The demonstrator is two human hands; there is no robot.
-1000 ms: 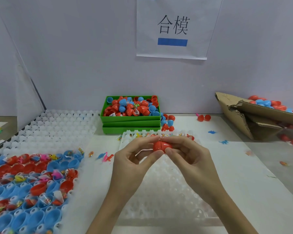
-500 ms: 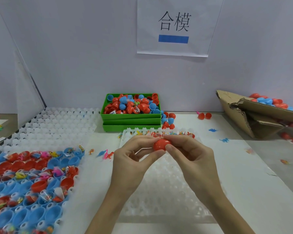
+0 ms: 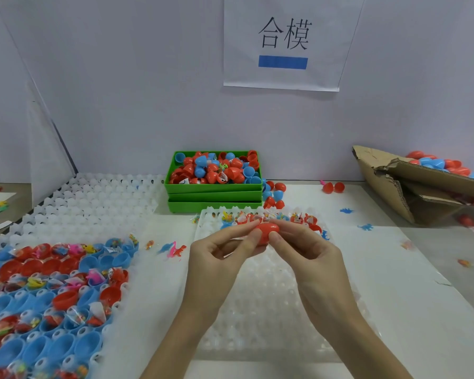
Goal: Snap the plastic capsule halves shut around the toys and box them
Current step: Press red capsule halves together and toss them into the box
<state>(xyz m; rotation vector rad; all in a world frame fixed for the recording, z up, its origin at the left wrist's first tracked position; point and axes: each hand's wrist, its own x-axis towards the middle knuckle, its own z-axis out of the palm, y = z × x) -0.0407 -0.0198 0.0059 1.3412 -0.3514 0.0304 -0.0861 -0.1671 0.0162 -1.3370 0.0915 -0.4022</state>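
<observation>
Both hands, left [image 3: 219, 258] and right [image 3: 309, 255], pinch a red capsule [image 3: 266, 231] above the white tray [image 3: 257, 310]; green box [image 3: 214, 192] behind, cardboard box [image 3: 411, 187] at right tabletop [image 3: 394, 269] edge.

Your hands have lifted the red capsule [image 3: 267, 231] slightly farther from you, over the white tray's [image 3: 257, 310] far rows. Your right hand [image 3: 309, 258] has shifted its pinch; the seam no longer shows.

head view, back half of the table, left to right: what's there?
Empty white plastic cell tray → stacked green plastic bins of red and blue capsule halves → loose red and blue halves beside the bins → pair of red halves → torn brown cardboard box holding closed capsules.
</observation>
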